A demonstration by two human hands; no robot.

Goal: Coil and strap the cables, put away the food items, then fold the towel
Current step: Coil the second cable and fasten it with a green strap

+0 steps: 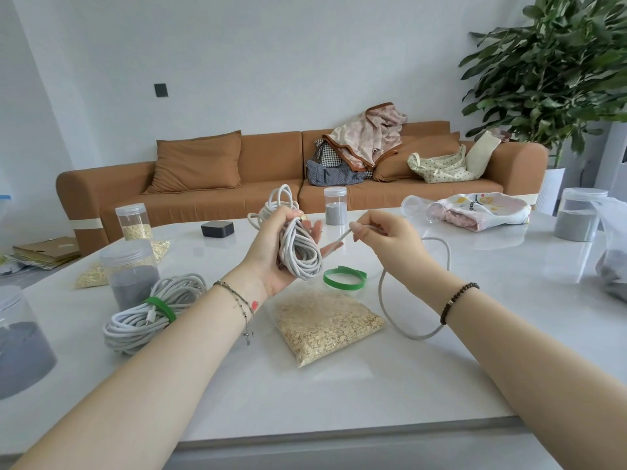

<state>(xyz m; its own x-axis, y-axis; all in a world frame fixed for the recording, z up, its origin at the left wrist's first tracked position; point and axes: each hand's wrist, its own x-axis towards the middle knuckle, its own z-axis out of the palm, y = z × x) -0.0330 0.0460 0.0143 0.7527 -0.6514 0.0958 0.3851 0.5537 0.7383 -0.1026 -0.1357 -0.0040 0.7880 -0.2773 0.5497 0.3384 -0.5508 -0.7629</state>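
Observation:
My left hand (pixel 271 252) grips a coil of white cable (pixel 300 245) above the white table (pixel 441 374). My right hand (pixel 380 239) pinches the loose end of the same cable, and the free length (pixel 393 320) loops down onto the table under my right wrist. A green strap (pixel 342 278) lies open on the table just beyond a clear bag of oats (pixel 325 323). A second white cable coil (pixel 152 313), bound with a green strap, rests at the left. A patterned towel (pixel 481 210) lies crumpled at the far right.
Clear lidded jars stand around: oats (pixel 134 222), grey grains (pixel 130 273), (pixel 335 206), (pixel 578 215), (pixel 20 340). Small oat bags (pixel 91 276) lie at the left, a plastic bag (pixel 614 252) at the right edge, a black box (pixel 217 228) at the back. A brown sofa (pixel 237 171) stands behind.

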